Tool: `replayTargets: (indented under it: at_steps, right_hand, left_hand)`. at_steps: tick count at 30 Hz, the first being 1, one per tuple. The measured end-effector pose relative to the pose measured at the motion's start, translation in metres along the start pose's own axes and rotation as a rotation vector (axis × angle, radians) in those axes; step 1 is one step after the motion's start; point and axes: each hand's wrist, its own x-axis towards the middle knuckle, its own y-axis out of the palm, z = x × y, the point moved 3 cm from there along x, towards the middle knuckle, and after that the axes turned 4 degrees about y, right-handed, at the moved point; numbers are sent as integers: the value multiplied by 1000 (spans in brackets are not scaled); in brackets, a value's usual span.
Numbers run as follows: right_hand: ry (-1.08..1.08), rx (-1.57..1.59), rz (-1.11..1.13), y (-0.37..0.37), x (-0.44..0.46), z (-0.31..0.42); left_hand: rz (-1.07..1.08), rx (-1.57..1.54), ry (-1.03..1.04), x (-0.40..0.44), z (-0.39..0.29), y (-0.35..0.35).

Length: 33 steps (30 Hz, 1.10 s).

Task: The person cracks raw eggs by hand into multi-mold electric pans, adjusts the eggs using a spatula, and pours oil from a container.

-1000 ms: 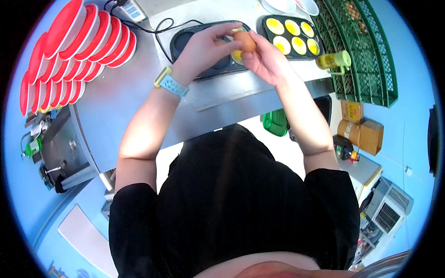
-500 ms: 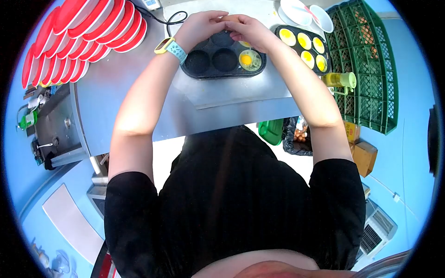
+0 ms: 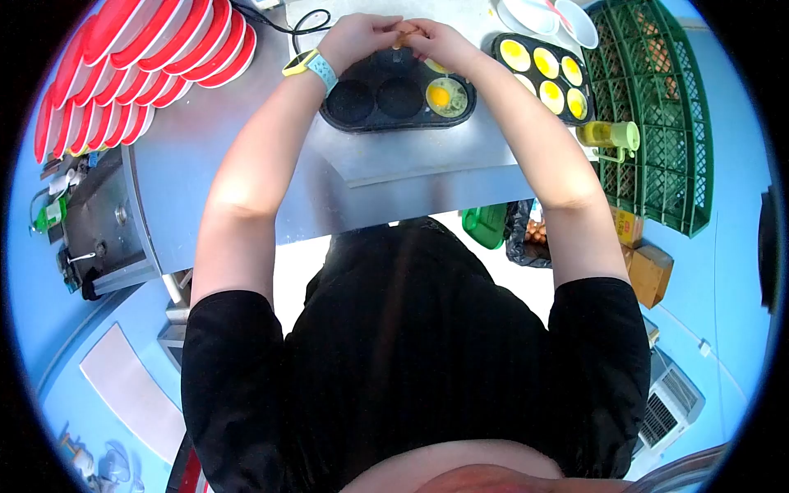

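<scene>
Both of my hands meet over the far middle cup of a black pan with round cups (image 3: 374, 123). My left hand (image 3: 362, 37) and my right hand (image 3: 444, 43) grip a brown egg (image 3: 404, 31) between their fingertips, with something clear showing just below it. A raw egg with its yolk (image 3: 445, 97) lies in the near right cup, and another egg shows partly in the cup behind, beside my right hand. The near left and near middle cups are dark and hold no egg. A watch is on my left wrist.
A second pan of several eggs (image 3: 534, 76) sits to the right, near white bowls (image 3: 575, 26) and an oil bottle (image 3: 606, 134). Green crates (image 3: 657, 123) line the right side. Red-and-white bowls (image 3: 177, 41) are stacked at left; a black cable (image 3: 283, 31) runs behind the pan.
My hands have moved forward with the egg, from above the pan's right part to its far middle cup. Over the last half second the egg has come more into view, with clear matter below it.
</scene>
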Motion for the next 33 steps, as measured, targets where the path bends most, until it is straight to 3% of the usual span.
replayTargets:
  at_steps: [6, 11, 15, 17, 19, 23, 26, 28, 30, 31, 32, 33]
  right_hand:
    - [8, -101, 26, -3, -2, -2]
    - [-252, -375, -67, -12, -1, 9]
    - [-132, -403, 89, -24, -2, 46]
    - [-408, -431, -155, -34, -6, 57]
    - [-341, -322, -130, -43, -16, 80]
    - [-240, -310, -206, -52, -37, 110]
    - [-261, -154, -240, -43, -41, 94]
    - [-164, -168, -288, -31, -49, 78]
    - [-107, 224, -157, -18, -45, 52]
    - [-105, 227, -162, -20, -47, 51]
    - [-64, 452, -57, -21, -51, 49]
    - [-23, 677, 50, -21, -60, 60]
  left_hand:
    - [-45, -5, 82, 3, 7, 1]
    - [-6, -47, 90, 2, -11, -16]
    - [-66, -107, 139, 5, -28, -33]
    - [-22, -102, 125, 6, -51, -53]
    - [22, -98, 111, 4, -75, -71]
    - [-87, -44, 192, -5, -110, -95]
    - [-19, 19, 134, -17, -134, -101]
    - [82, 60, 6, -19, -121, -82]
    - [-3, -44, 65, -24, -108, -66]
    - [-83, -154, 116, -26, -106, -63]
    - [6, -383, -89, -27, -97, -56]
    - [14, -383, -90, -31, -92, -54]
